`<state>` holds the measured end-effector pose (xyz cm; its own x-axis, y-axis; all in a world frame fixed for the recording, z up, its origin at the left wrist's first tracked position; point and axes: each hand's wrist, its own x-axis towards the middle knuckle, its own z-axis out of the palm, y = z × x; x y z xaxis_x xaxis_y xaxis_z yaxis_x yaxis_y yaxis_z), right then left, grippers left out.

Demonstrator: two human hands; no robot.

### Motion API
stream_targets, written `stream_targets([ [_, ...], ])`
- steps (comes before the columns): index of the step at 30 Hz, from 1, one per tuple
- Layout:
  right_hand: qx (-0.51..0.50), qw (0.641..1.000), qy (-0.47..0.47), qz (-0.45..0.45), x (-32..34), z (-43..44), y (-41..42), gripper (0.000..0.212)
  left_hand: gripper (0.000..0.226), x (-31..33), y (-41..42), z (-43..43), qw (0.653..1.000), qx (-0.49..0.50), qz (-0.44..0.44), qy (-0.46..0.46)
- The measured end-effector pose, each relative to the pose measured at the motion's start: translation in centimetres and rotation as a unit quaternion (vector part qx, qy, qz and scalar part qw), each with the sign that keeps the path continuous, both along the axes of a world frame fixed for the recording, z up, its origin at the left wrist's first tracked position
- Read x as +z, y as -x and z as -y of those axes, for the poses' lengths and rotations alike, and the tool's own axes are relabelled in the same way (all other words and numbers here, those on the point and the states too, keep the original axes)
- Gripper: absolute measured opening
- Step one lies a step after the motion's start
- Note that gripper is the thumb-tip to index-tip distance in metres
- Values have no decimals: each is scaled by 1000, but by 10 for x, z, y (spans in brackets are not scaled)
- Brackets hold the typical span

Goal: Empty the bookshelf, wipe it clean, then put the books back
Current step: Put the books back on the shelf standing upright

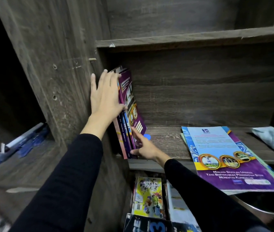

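Observation:
A few thin books (129, 104) stand upright at the left end of the dark wooden shelf (164, 141), the outer one purple. My left hand (105, 92) lies flat with straight fingers against their spines and upper edge, thumb by the side panel. My right hand (143, 145) touches the bottom of the same books, index finger stretched along the purple cover, the other fingers curled near the shelf's front edge. A small pile of purple-and-blue booklets (229, 158) lies flat on the right of the shelf, overhanging its front.
A pale blue cloth (273, 139) lies at the shelf's far right. A blue cap (147, 136) sits behind my right hand. Colourful books (149, 198) are stacked on the level below. Blue books (24, 143) lie in the left compartment. The upper shelf (191, 37) holds nothing visible.

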<state>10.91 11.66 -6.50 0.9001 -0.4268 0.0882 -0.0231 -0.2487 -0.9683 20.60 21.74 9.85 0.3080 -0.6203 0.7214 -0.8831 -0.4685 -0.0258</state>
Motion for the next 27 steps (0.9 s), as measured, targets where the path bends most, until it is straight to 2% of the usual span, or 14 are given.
stream_targets([
  [6,-1,1000,-31,-3,-15,9,-6,98,93,4,0,-4,999,12,31,-17],
  [9,-27,999,-41,-20,-24,13,-5,91,89,5,0,-5,999,7,31,-9],
  [13,-109,994,-2,-23,-36,13,-5,80,81,3,-1,-5,999,-5,37,10],
  [21,-102,993,55,-31,-42,10,-1,77,80,-1,-3,-3,999,-2,44,21],
  [27,-108,980,156,-67,-43,5,-1,70,86,-2,-1,-5,999,12,44,-1],
])
